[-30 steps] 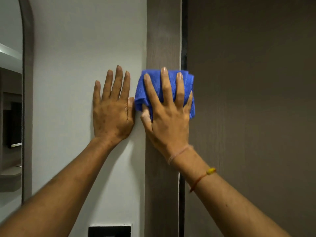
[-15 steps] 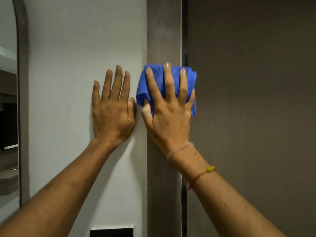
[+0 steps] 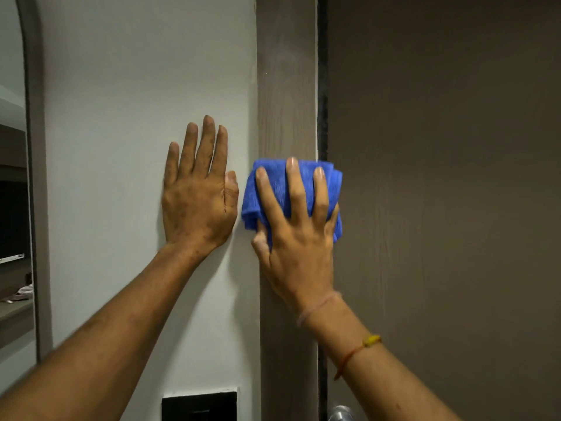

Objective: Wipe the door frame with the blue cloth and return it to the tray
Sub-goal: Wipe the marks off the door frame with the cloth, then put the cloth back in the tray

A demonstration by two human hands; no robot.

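Note:
A folded blue cloth [image 3: 279,183] lies flat against the brown wooden door frame [image 3: 287,86], about mid-height in the view. My right hand [image 3: 299,250] presses on the cloth with fingers spread and the thumb hooked under its lower left edge. My left hand [image 3: 197,205] rests flat and open on the white wall [image 3: 136,86] just left of the frame, holding nothing. No tray is in view.
A dark brown door [image 3: 440,177] fills the right side, with a metal knob [image 3: 340,414] at the bottom edge. A black wall plate [image 3: 198,405] sits low on the wall. An arched, grey-framed opening or mirror [image 3: 33,208] stands at the far left.
My right hand first nudged the cloth a little up the frame, then slid it down; it now sits lower than my left hand's fingertips. My left hand has stayed in place.

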